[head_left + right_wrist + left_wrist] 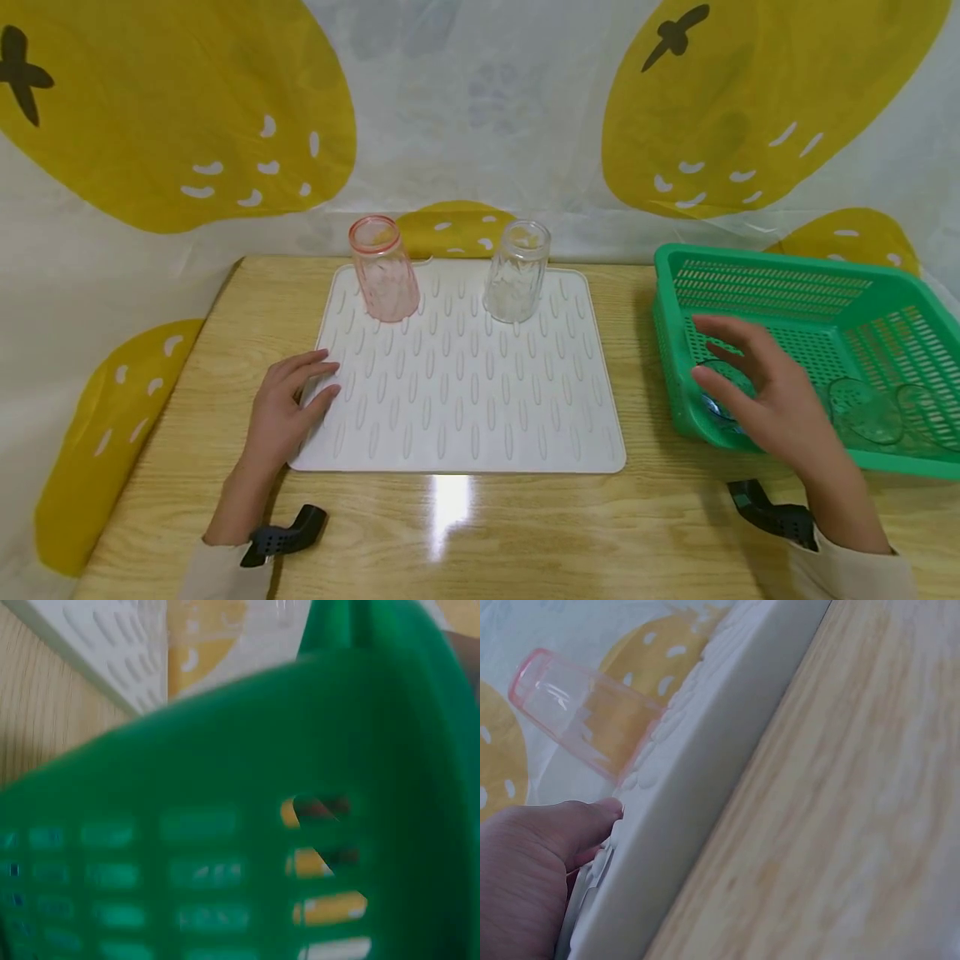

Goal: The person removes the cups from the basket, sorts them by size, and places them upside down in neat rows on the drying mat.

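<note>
My left hand (pixel 288 404) rests by the left edge of a white ridged drying mat (pixel 465 383), thumb and fingers apart, holding nothing. A pink-tinted drinking glass (pixel 386 275) stands at the mat's back left; it shows in the left wrist view as a pink glass (pixel 585 712) beyond the thumb. Farther right on the mat stands a clear glass (pixel 517 275). Over the left part of a green plastic basket (pixel 675 400), my right hand (pixel 776 400) has its fingers and thumb spread above a bluish glass (pixel 722 408), which it partly hides. Contact there is unclear.
Two more glasses, one a greenish-looking glass (pixel 862 412), lie at the basket's front right. The wooden table (pixel 525 533) runs in front of the mat. A fruit-patterned cloth (pixel 480 108) hangs behind. In the right wrist view, the basket's wall (pixel 225 772) blocks most of the scene.
</note>
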{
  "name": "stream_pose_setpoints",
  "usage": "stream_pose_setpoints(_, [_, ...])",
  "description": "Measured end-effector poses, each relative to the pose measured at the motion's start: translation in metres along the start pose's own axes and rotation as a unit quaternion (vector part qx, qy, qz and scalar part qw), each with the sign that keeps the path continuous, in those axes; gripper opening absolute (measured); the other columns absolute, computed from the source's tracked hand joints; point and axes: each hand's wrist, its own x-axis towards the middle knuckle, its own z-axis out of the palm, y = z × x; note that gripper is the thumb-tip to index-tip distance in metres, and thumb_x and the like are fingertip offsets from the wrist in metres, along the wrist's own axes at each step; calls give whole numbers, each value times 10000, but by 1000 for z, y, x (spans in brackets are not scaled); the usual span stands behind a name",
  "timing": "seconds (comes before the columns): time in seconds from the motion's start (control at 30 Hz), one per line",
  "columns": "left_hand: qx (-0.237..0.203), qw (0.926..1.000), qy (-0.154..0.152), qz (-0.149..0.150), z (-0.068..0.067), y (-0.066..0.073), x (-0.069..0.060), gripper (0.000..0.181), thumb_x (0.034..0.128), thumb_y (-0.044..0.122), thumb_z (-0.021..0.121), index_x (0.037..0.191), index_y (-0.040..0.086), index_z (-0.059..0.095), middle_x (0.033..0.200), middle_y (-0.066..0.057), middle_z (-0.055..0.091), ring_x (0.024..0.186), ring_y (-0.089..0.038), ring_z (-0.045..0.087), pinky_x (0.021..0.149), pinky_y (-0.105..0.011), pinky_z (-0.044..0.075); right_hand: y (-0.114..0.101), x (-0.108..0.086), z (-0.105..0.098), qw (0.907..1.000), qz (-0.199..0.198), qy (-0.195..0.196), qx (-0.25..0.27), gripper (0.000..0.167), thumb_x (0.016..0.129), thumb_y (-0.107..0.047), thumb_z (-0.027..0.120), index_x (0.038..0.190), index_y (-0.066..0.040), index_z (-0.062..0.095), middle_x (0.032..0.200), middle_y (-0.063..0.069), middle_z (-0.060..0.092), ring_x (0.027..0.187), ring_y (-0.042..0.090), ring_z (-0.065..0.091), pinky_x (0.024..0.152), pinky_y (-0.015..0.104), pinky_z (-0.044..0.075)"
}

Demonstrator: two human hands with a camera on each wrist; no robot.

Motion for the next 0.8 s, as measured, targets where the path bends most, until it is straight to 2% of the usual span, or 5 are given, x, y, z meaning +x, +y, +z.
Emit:
stream_pose_setpoints(0.07, [-12,10000,-5,-9,0,1,1,274,803,10,748,1073,5,703,1254,-172,585,1203,-374,433,946,-563,345,3,-2,-3,9999,97,-99,7,646,843,141,627,1422,-58,421,1413,61,443,1242,32,454,918,89,380])
stream_pose_setpoints(0.23, [-2,10000,-34,-31,0,2,3,269,808,13,744,1073,0,702,1251,-173,586,1199,-382,433,941,-569,346,11,-4,-13,9994,-7,-316,-172,646,819,147,653,1402,-47,452,1383,60,472,1241,25,443,925,85,368])
stream_pose_setpoints(0.47, [-38,9999,-103,-1,2,3,5,269,809,22,748,1074,5,702,1245,-172,590,1200,-378,436,943,-560,351,18,-14,-34,9977,77,-583,-334,610,810,166,649,1368,-16,487,1348,32,508,1225,16,450,936,90,349])
stream_pose_setpoints(0.57, [9,9999,-127,-81,0,3,4,268,813,25,745,1077,8,701,1248,-171,587,1202,-381,434,947,-566,349,22,-17,-38,9967,94,-742,-301,582,816,161,646,1352,-14,503,1345,53,506,1230,18,446,925,97,357])
stream_pose_setpoints(0.8, [5,9995,-147,-269,0,2,2,273,815,31,748,1084,18,704,1263,-155,581,1216,-368,425,961,-566,343,36,-18,-42,9936,286,-1011,-421,517,846,90,660,1329,-45,535,1295,-19,533,1198,-27,446,904,78,345])
